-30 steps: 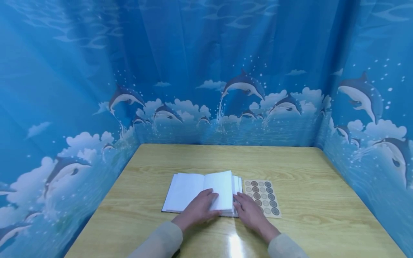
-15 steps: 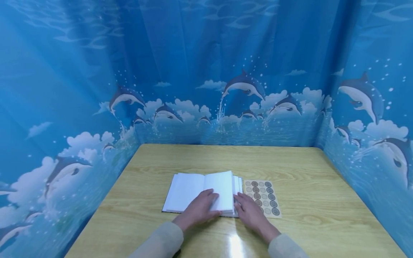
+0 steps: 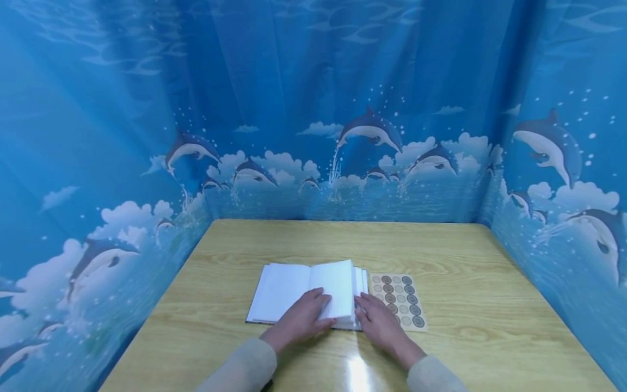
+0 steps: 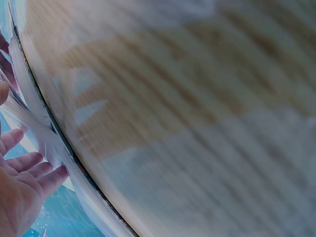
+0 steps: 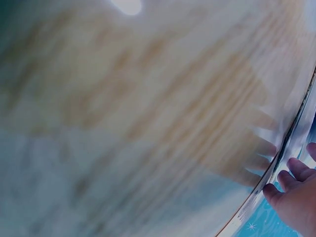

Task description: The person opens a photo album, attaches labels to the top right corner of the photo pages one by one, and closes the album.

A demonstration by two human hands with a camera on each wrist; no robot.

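open notebook (image 3: 308, 288) lies under left hand (image 3: 301, 318), right hand (image 3: 379, 324) at its edge.

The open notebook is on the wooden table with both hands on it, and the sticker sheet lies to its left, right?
Not quite. In the head view the sticker sheet lies to the right of the notebook, beside the right hand. The rest holds: left hand, table.

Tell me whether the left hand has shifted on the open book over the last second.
No. The left hand rests flat on the book's right page, fingertips at the same spot relative to the sticker sheet and the table's edge.
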